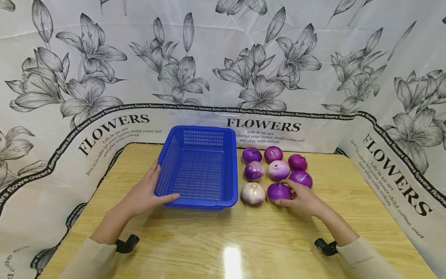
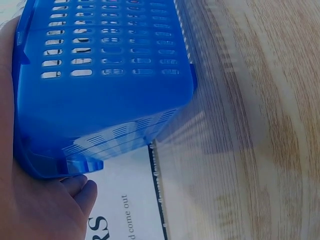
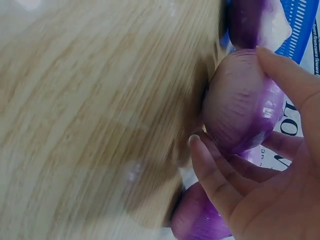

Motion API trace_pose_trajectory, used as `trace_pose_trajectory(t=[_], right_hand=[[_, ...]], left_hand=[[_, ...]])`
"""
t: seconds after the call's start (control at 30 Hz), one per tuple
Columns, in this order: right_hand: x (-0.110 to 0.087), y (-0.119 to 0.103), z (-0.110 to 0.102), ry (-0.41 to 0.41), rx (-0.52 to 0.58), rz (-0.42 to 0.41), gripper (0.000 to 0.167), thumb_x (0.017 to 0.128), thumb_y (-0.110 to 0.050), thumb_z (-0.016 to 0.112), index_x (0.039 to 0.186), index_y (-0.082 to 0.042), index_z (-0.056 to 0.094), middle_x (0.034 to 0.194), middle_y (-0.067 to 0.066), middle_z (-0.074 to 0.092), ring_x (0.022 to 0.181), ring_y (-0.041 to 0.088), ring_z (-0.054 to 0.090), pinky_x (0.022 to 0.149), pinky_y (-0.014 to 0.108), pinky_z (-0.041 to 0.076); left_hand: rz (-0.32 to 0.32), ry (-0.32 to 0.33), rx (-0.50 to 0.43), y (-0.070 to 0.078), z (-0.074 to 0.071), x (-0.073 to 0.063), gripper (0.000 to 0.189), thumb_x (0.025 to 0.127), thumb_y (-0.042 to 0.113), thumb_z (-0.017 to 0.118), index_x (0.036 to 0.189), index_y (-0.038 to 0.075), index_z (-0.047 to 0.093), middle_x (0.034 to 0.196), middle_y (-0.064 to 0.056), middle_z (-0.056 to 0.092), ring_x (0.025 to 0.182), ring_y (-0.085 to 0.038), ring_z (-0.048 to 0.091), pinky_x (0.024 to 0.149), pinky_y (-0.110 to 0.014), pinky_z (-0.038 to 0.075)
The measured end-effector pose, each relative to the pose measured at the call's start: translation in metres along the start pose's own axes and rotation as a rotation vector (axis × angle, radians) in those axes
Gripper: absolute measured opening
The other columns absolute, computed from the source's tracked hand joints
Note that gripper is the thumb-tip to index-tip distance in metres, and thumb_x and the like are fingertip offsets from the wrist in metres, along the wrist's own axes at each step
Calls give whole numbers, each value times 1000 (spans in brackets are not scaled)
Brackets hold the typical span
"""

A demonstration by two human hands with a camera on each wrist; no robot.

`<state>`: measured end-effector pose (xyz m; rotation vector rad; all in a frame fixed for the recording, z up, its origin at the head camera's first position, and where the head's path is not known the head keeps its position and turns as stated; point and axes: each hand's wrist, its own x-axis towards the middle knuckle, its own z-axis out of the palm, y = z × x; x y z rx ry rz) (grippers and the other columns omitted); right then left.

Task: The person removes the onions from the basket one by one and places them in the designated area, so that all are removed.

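My left hand (image 1: pixel 143 198) holds the blue plastic basket (image 1: pixel 231 170) at its left side, thumb over the near rim and fingers along the outer wall. Slots pierce the basket's walls and floor, and nothing lies inside. To its right, my right hand (image 1: pixel 307 200) grips a purple onion (image 1: pixel 277 192) in the front of a group of onions. In the right wrist view, thumb and fingers curl around this onion (image 3: pixel 237 100) close over the tabletop. A paler, whitish onion (image 1: pixel 253 194) sits between it and the basket.
Behind the gripped onion stand several more, among them a light purple onion (image 1: pixel 278 170), a dark one (image 1: pixel 251 155) and one at the right (image 1: pixel 301 178). The wooden table (image 1: pixel 195 244) is bordered by a flower-printed cloth (image 1: pixel 195 89) at the back and sides.
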<state>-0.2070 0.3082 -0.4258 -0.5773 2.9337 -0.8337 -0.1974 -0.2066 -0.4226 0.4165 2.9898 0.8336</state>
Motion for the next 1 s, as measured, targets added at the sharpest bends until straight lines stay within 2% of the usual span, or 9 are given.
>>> trace_pose_trajectory(t=[0.3,0.43,0.67,0.87,1.0], right_hand=[[-3,4,-2,0,-19,-14,78,88,-36,82,143,8,49,133,32,59,122,50,58,100,65,47],[-3,6,-2,0,-13,-13,79,88,-35,82,145,8,47,135,33,58,123,51,57,101,66,46],[-3,3,-7,3,14,-42,79,89,-32,82,143,12,46,134,32,58,118,46,61,97,59,52],[-13,-2,-27,-12,16,-12,71,92,-28,78,141,13,48,125,27,62,106,35,64,90,53,55],[-20,0,-50,30,-45,8,67,96,-27,74,143,11,46,129,33,59,103,42,66,87,57,56]], left_hand=[[19,15,-3,4,4,-1,131,80,80,65,163,0,3,172,-12,-7,153,-47,14,116,-68,26],[20,20,5,5,3,-2,130,80,80,65,163,1,3,172,-11,-7,153,-47,15,115,-68,28],[25,29,7,3,1,-3,130,81,79,65,164,2,1,171,-13,-7,153,-46,15,115,-68,28],[51,42,-35,0,-3,-2,118,88,72,63,165,9,1,172,-8,-7,154,-45,14,114,-71,27],[49,77,-46,-7,-11,-7,105,95,65,59,166,12,1,172,-6,-5,151,-49,19,110,-75,28]])
